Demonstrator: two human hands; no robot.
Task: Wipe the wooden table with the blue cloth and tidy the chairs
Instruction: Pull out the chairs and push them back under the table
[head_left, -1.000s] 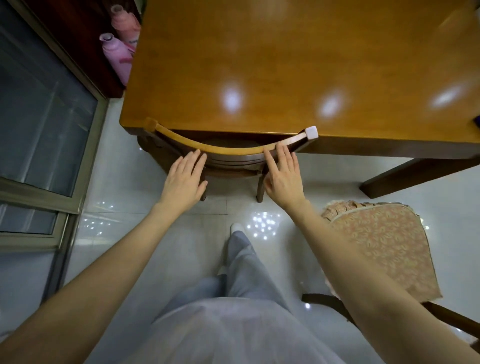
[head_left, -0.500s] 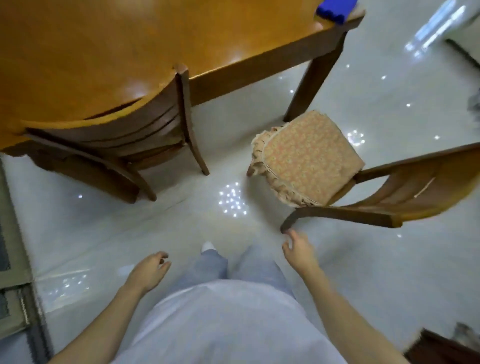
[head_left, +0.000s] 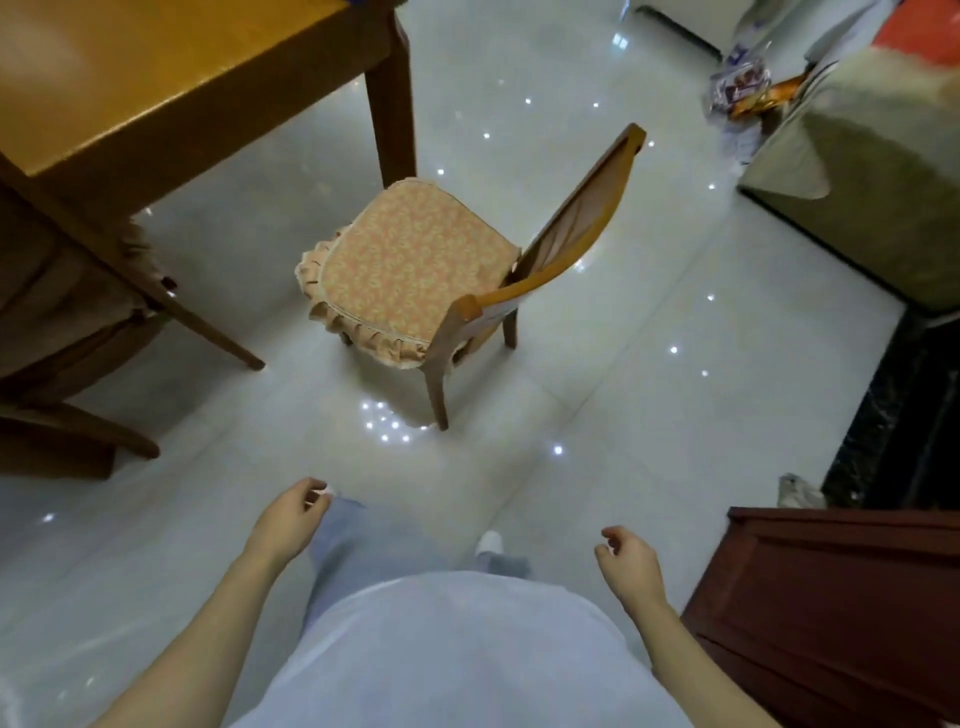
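Standing back from the loose chair, both hands empty.
Left hand (head_left: 283, 525) and right hand (head_left: 631, 564) hang low in front of the body, fingers loosely curled, gripping nothing and touching nothing. The loose chair (head_left: 566, 244) stands on the pale tiled floor (head_left: 623, 389), outside the table (head_left: 156, 78), seat near the table leg (head_left: 395, 104), backrest turned away. A frilled orange cushion (head_left: 410, 265) covers the seat. A second chair (head_left: 62, 322) sits tucked under the table at the left. A blue sliver (head_left: 370, 2) at the table's far corner is cut by the frame edge; whether it is the cloth cannot be told. A dark red cabinet (head_left: 831, 597) stands beside the right hand.
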